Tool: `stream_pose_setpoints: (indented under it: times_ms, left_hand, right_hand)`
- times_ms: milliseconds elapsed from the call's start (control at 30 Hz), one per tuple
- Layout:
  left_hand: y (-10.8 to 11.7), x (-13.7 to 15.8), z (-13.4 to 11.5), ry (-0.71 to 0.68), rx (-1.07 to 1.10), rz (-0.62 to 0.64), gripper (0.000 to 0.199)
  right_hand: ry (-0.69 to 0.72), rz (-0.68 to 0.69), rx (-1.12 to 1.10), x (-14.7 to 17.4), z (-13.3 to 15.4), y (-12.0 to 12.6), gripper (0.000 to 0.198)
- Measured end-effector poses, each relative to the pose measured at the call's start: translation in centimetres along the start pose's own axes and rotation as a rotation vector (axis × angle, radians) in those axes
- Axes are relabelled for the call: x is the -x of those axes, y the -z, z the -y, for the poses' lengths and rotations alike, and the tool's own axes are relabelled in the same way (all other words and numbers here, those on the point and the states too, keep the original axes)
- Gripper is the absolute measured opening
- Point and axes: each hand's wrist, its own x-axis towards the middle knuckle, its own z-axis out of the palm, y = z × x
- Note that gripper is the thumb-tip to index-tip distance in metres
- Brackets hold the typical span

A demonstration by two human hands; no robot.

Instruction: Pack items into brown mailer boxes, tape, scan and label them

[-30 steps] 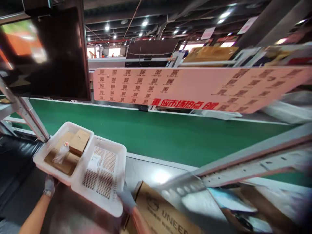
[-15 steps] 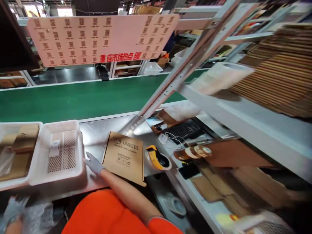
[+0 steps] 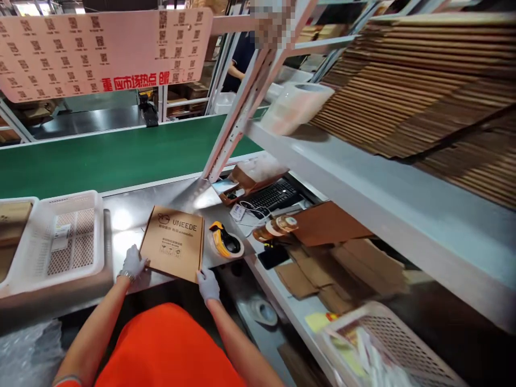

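Note:
A flat, closed cardboard box [image 3: 172,244] printed UNEEDE lies on the metal worktop [image 3: 121,215]. My left hand [image 3: 134,262], in a pale glove with a metal watch band at the wrist, holds the box by its front left corner. At the front right corner, my gloved right hand [image 3: 208,285] has its fingers closed on the edge. Part of the fingers of both hands is hidden. Just right of the box sits a yellow tape dispenser [image 3: 226,240] with a roll in it.
White plastic baskets [image 3: 99,231] stand at the left. Behind runs a green conveyor belt [image 3: 100,156]. A slanting metal post [image 3: 229,134] and a shelf with stacked cardboard [image 3: 403,91] are at the right. Below lie a keyboard [image 3: 274,193], a bottle [image 3: 278,226] and bubble wrap [image 3: 30,349].
My left hand has come from the bubble wrap up to the box's left corner. My right hand has moved from beside the basket to the right corner. The view has turned right.

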Motion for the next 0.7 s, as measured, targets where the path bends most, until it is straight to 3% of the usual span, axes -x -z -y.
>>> stream_pose_setpoints:
  times_ms: [67, 133, 300, 467, 600, 700]
  left_hand:
    - [-0.9, -0.3, -0.9, 0.0, -0.073, 0.063, 0.076]
    - [-2.0, 1.3, -0.4, 0.028, -0.122, 0.071, 0.076]
    - [-4.3, 10.0, 3.5, 0.209, -0.144, -0.034, 0.073]
    - [-5.1, 16.9, 4.6, 0.345, -0.153, -0.162, 0.07]
    - [-4.9, 17.3, 2.5, 0.196, -0.374, -0.206, 0.066]
    - [-4.5, 16.0, 0.6, -0.003, -0.474, -0.063, 0.072]
  right_hand:
    - [0.001, 0.031, -0.065, 0.5, -1.3, -0.2, 0.035]
    - [-0.006, 0.066, -0.138, 0.9, -2.7, -0.3, 0.033]
    - [-0.072, 0.21, -0.398, 2.2, -5.9, -0.9, 0.032]
    - [-0.387, 0.394, -0.883, 4.7, -6.4, -2.5, 0.058]
    - [-0.481, 0.403, -0.973, 5.7, -5.6, -2.2, 0.053]
    - [-0.524, 0.421, -0.941, 5.4, -5.1, -1.1, 0.046]
